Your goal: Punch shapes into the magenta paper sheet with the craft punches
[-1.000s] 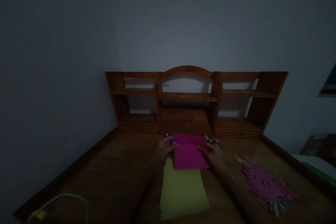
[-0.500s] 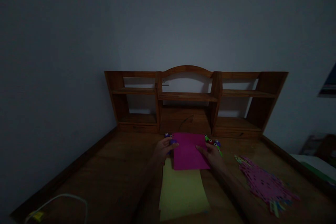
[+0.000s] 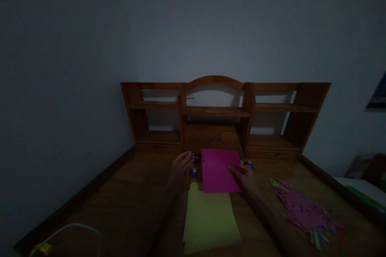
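Observation:
My right hand (image 3: 245, 174) grips a magenta sheet of paper (image 3: 220, 172) by its right side, thumb on top. A short row of small dark holes or dots runs down the sheet's upper left edge. Left of the sheet and apart from it, my left hand (image 3: 181, 165) is closed, with a small purple object (image 3: 188, 155) showing at its fingertips; its kind is unclear. Small purple eyed figures (image 3: 193, 172) stand between that hand and the sheet. More eyed figures (image 3: 249, 164) sit behind my right hand, partly hidden.
Yellow paper sheets (image 3: 211, 225) lie in a stack below the magenta one. At right is a pile of pink spotted pieces (image 3: 304, 209) with colourful strips. A wooden shelf unit (image 3: 215, 110) stands at the back. A white cable (image 3: 81, 225) curves at lower left.
My left hand has moved left, off the magenta sheet's edge, uncovering the dotted edge and purple figures. The sheet has shifted slightly up and right in my right hand.

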`<state>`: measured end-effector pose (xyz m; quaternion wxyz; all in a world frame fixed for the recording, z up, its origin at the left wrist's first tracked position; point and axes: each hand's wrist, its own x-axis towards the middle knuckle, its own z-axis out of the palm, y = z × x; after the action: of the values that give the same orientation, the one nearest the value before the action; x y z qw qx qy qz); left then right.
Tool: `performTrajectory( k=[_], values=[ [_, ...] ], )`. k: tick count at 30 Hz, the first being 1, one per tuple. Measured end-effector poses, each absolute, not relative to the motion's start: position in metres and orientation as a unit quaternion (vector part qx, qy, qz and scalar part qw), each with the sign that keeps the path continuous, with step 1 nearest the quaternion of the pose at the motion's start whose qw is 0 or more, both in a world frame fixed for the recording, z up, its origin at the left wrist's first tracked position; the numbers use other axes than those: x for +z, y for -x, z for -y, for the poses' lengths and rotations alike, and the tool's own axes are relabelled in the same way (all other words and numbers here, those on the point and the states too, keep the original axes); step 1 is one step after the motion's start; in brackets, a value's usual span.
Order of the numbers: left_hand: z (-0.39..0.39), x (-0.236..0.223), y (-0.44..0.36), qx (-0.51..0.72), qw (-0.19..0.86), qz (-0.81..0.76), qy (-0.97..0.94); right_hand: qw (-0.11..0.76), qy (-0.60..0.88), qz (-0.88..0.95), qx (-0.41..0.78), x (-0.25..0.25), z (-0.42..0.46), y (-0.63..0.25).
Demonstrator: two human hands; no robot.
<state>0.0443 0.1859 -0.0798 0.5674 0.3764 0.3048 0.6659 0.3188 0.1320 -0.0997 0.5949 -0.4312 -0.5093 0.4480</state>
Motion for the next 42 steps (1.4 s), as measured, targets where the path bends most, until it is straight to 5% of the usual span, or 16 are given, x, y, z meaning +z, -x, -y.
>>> performTrajectory(
  k=[10, 17, 30, 42],
  values=[
    [-0.175, -0.079, -0.064, 0.571, 0.525, -0.389, -0.497, 0.650, 0.431, 0.384, 0.494, -0.109, -0.144, -0.330],
    [-0.164, -0.091, -0.084, 0.448, 0.511, -0.314, -0.663, 0.666, 0.369, 0.267, 0.591, -0.087, -0.138, -0.340],
    [-0.172, -0.103, -0.078, 0.376, 0.296, -0.455, -0.751, 0.677, 0.449, 0.307, 0.497, -0.075, -0.122, -0.323],
    [-0.159, -0.097, -0.077, 0.348, 0.278, -0.469, -0.762, 0.665, 0.504, 0.327, 0.444, -0.066, -0.117, -0.318]
  ],
)
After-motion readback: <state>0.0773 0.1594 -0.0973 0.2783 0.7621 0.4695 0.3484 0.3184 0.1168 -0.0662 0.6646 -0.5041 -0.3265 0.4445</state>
